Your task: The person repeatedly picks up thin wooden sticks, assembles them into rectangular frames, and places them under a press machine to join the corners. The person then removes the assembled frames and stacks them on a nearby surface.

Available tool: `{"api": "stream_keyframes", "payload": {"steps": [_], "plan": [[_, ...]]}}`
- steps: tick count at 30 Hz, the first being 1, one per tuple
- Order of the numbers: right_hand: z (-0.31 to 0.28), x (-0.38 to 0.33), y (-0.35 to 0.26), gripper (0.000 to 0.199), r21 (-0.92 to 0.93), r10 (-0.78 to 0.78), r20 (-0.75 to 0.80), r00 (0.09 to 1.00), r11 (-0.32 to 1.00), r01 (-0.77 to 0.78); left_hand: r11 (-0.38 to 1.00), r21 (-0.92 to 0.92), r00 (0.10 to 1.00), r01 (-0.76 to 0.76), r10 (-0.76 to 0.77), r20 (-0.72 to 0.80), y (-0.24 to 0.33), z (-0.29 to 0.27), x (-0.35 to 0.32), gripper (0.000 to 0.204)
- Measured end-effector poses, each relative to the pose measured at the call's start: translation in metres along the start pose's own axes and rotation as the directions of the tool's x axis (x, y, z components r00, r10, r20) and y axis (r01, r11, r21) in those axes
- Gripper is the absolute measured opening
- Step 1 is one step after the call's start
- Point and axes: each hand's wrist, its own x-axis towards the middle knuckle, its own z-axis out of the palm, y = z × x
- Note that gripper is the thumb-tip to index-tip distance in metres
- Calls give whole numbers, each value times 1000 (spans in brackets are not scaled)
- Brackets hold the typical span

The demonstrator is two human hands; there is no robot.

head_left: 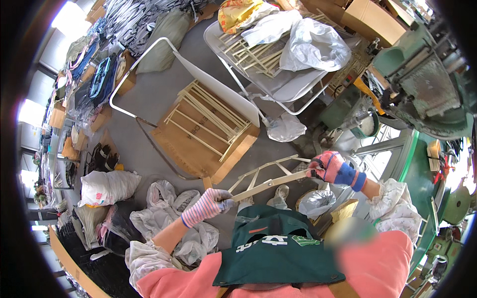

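A long, flat beige strip assembly (271, 184), with thinner bars joined to it and a rivet-like dot near its middle, is held up in front of my apron (283, 223). My left hand (211, 204), in a pink striped glove, closes around its left end. At the other end, my right hand (330, 168) grips it, wearing a pink and blue glove with dark fingertips. The thin bars stretch away from me behind the main strip. Similar beige strip frames (208, 114) lie stacked on a cardboard sheet (174, 144) beyond my left hand.
Behind the cardboard stands a white folding chair (198, 72). Farther right, a white seat (293, 92) bears more strips and plastic bags (315, 44). A green machine (422, 84) and green-edged bench (422, 184) are at right. White sacks (109, 187) and crumpled bags (174, 208) lie left.
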Motion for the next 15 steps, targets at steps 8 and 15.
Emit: {"api": "stream_keyframes", "payload": {"steps": [8,15], "plan": [[38,43,-61,20,852,416,-118,902,508,-123,889,-271,920,-369,308,-241,46,91,72,27],[-23,25,-81,45,518,-33,354,935,839,-166,561,650,635,-513,757,-153,-12,11,176,71]]}}
